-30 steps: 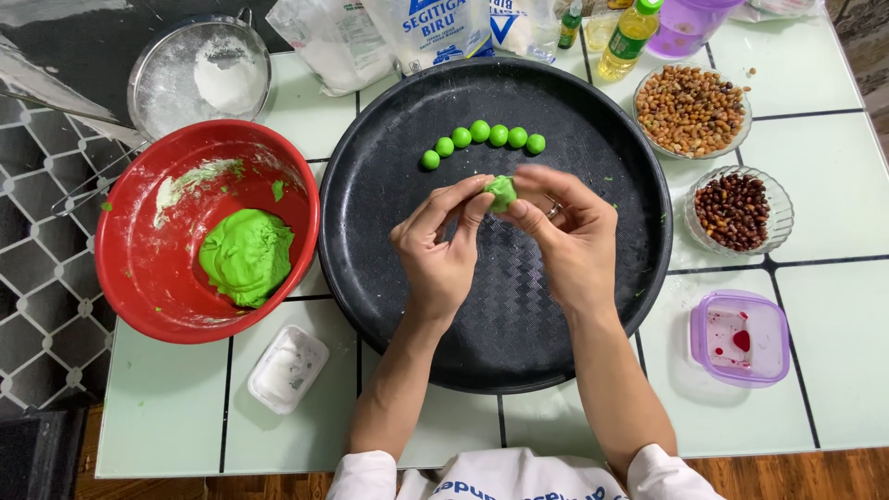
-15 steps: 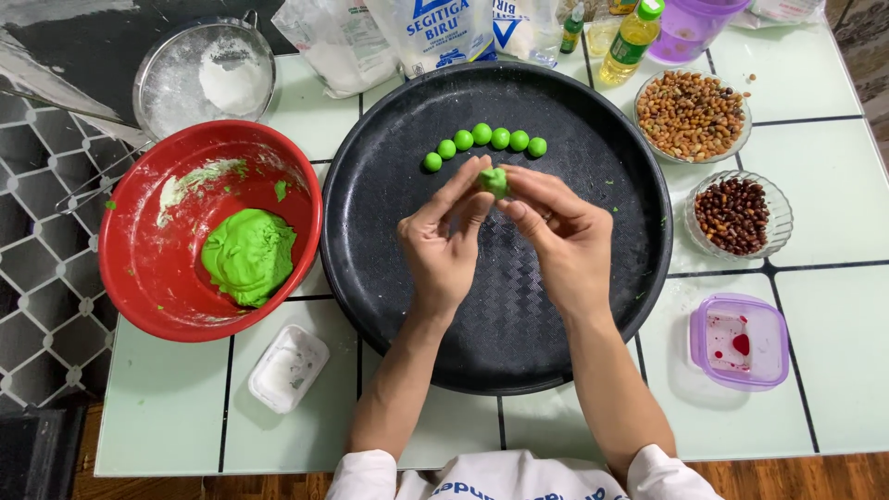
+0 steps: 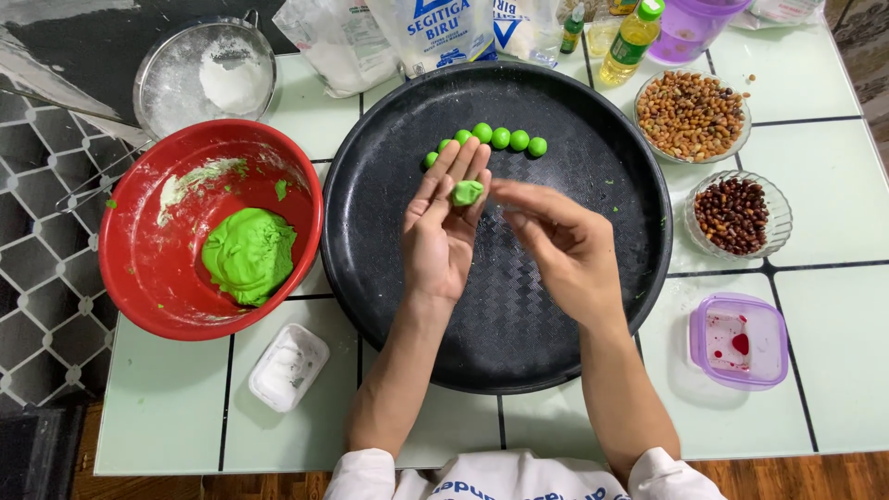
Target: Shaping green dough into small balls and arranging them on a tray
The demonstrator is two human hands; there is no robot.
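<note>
Two bare hands work green dough over a round black tray [image 3: 593, 306].

The left hand [image 3: 443, 231] lies flat and open, palm up, with a small dough piece [image 3: 466, 193] resting on its fingers. The right hand [image 3: 560, 245] hovers just beside it, fingers loosely curled, holding nothing. Behind them sits a row of dough balls [image 3: 500, 139]; a red bowl [image 3: 139, 268] holds more dough.

Peanut bowl [image 3: 690, 115], sieve [image 3: 206, 79], yellow bottle [image 3: 632, 42]
</note>
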